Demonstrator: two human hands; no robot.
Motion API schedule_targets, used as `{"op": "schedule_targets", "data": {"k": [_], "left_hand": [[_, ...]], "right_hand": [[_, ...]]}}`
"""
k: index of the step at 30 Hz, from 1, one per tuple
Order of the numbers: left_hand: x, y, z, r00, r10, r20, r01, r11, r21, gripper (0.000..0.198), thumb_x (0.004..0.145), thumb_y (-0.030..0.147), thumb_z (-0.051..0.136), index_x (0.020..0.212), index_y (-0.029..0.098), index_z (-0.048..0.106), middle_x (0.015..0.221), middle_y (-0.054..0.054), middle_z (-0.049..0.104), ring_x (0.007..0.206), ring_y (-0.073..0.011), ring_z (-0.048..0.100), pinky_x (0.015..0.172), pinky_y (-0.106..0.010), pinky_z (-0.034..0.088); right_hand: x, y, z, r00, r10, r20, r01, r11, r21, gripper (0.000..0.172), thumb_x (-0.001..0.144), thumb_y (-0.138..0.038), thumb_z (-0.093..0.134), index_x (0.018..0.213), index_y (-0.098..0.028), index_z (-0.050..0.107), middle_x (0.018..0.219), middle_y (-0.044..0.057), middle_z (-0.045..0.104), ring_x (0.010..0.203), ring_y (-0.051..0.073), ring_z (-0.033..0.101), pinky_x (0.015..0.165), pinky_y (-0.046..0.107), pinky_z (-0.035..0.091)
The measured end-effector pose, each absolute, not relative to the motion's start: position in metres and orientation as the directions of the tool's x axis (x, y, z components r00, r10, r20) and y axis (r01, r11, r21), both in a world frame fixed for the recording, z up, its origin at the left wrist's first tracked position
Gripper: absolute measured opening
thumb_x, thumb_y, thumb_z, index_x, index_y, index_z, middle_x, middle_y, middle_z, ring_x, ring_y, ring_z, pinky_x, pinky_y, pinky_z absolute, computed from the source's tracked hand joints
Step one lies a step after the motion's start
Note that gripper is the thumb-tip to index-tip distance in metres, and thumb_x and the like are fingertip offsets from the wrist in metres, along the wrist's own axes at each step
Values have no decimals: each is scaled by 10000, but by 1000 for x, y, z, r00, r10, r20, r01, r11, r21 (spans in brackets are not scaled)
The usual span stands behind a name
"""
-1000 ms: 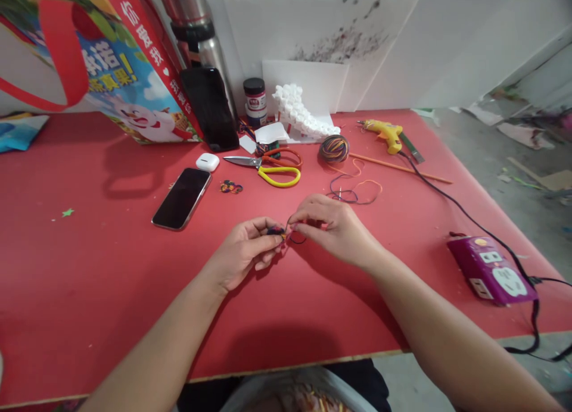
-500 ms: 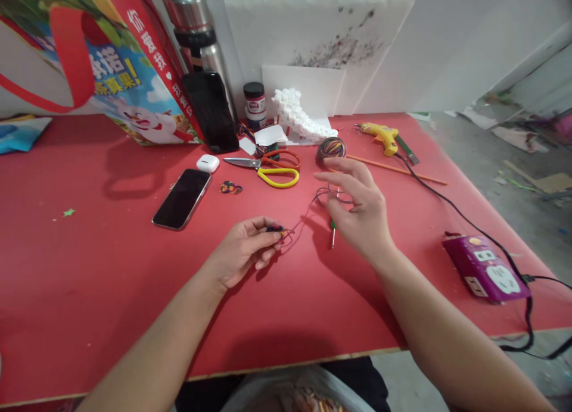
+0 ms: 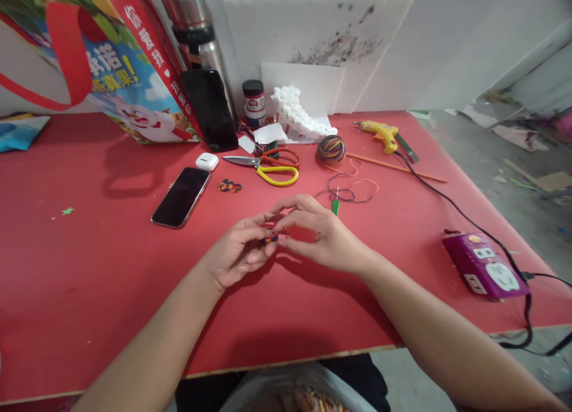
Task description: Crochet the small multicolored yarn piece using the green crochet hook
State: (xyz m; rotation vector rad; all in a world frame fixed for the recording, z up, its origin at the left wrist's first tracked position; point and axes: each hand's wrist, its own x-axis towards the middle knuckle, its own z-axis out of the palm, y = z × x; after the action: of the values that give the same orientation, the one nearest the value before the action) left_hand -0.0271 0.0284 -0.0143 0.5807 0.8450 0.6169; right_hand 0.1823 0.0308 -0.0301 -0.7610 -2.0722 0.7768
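Red tabletop [image 3: 89, 269] before us, our left hand [image 3: 236, 254] and right hand [image 3: 319, 236] both pinched on one small dark multicoloured cord knot [image 3: 269, 239], nearer us than the yellow-handled steel scissors [image 3: 268, 168]

both hands meet low ahead, left hand [image 3: 236, 254] and right hand [image 3: 319, 236] with fingertips pinched together.

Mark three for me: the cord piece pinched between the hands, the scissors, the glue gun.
cord piece [image 3: 269, 239], head view, on its dark knotted middle.
scissors [image 3: 261, 165], head view, at the pivot where the blades meet the handles.
glue gun [image 3: 382, 131], head view, on the yellow body.
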Motion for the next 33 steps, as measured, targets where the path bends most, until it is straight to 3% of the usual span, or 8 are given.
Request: {"op": "schedule_targets", "data": {"k": [8,15,18,20,23,26,30,33], "left_hand": [[-29,27,-20,572,675,-466,-287,697,657,376,807,235,771,1148,199,617,580,23,658,317,-55,302,267,-129,217],[-24,20,-26,441,854,-278,-276,423,863,398,842,520,864,981,194,684,721,8,687,522,-103,597,462,-194,511],[-24,20,-28,370,898,-236,-255,343,904,321,809,408,920,874,184,700,666,21,675,520,-90,593,495,-185,508],[-24,23,-28,318,912,-258,-289,353,890,345,753,395,962,818,173,706,665,8,692,535,-96,612,489,-179,495],[-25,29,-28,250,910,-331,-386,407,828,411,620,363,1033,765,155,710,699,-11,718,558,-104,634,452,-166,451],[-28,34,-28,224,902,-370,-469,433,770,431,533,315,1062,737,137,725,708,-17,717,566,-102,631,436,-161,422],[-33,38,-29,240,902,-358,-524,431,735,364,584,268,1033,743,116,743,726,-43,723,582,-101,621,456,-166,425],[-35,38,-28,242,904,-352,-543,427,723,328,620,242,1009,763,105,747,728,-52,716,584,-105,618,463,-172,425]], "right_hand": [[176,29,-30,-487,812,323,98,418,-903,56,941,-167,741,962,-217,732,1232,98,698,1194,222,700,1068,437,555],[170,31,-35,-357,931,71,-83,44,-996,104,890,-296,794,869,-210,739,1308,104,694,1158,224,717,1003,403,593],[177,35,-32,-318,946,69,-46,57,-997,169,891,-379,781,923,-218,742,1260,99,729,1106,224,728,915,371,612],[190,41,-28,-242,958,154,133,190,-973,165,916,-364,734,990,-218,745,1110,84,757,963,208,735,827,347,601],[217,50,-20,-123,946,301,632,308,-711,128,923,-187,649,985,-201,760,980,74,742,780,189,675,730,330,521],[236,54,-14,-263,955,138,880,296,-371,327,895,-18,552,1063,-189,775,1038,106,745,760,207,656,630,314,425],[240,45,-18,-504,861,-71,860,508,51,292,908,37,533,1026,-131,742,1066,165,719,810,251,665,593,333,380],[244,36,-23,-718,695,-48,674,710,202,238,972,10,519,1017,-119,713,977,162,710,862,280,655,691,358,449]]}}
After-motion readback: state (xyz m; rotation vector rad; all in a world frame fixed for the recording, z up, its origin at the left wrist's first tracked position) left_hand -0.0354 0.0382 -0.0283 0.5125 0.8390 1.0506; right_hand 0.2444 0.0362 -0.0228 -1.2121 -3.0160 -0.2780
